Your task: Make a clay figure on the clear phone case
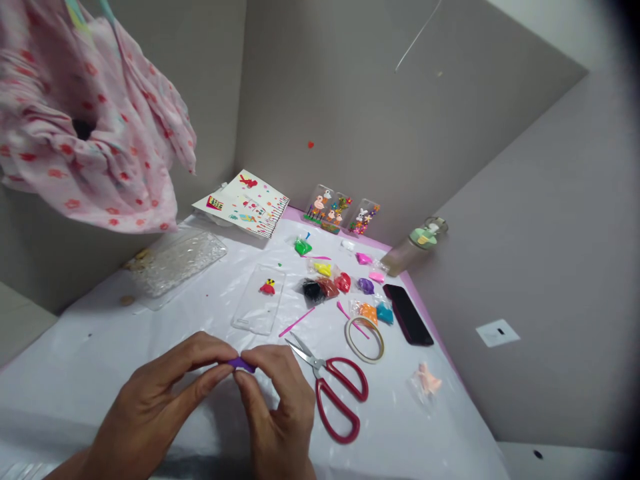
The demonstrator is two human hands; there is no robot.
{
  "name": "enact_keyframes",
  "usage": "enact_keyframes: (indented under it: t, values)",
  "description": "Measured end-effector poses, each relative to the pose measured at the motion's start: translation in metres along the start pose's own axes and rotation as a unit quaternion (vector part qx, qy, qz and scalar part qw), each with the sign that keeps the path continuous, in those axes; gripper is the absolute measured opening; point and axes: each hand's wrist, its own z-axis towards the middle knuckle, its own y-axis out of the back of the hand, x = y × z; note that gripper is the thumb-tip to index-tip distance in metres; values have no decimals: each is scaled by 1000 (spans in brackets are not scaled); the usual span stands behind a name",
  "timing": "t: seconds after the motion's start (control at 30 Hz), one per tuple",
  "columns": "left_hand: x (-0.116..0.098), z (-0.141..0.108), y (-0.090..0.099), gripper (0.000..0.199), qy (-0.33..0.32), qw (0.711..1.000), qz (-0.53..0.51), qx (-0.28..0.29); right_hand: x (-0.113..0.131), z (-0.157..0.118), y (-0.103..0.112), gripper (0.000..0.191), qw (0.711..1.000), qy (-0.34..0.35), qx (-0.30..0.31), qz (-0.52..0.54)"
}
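Observation:
Between the fingertips of both hands is a small piece of purple clay [242,365]. My left hand [165,393] pinches its left end with thumb and forefinger. From the other side, my right hand [280,393] grips the right end the same way. Just beyond the fingers lies a clear phone case [250,310], with a small red and yellow clay figure [268,287] on its upper part. Red-handled scissors [319,364] lie partly spread beside my right hand, blades pointing up and left.
Several bags of coloured clay, such as black clay [313,289], lie mid-table. Pink modelling tools [297,321], a tape roll [349,341] and a dark phone [407,315] are nearby. Decorated cases [320,203] lean at the wall near a bottle [403,257]. Pink cloth [125,173] hangs upper left.

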Motion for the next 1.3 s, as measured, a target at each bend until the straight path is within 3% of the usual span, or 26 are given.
enact_keyframes:
  t: [0.27,0.53,0.7,1.0,1.3]
  values:
    - [7,-1,0,8,-64,998,23,-1,-1,-1,1,14,1000,-10,-21,-3]
    - [11,-2,3,9,-87,994,61,-10,1,1,1,8,1000,-5,-30,-7]
    - [14,-6,4,20,-57,994,90,-36,2,1,1,10,999,-1,-37,5]
    - [4,-2,2,9,-41,998,39,-14,3,1,2,15,996,-51,-33,63]
    - [19,-16,2,8,-8,999,32,-10,0,-3,1,25,985,-116,-24,128]
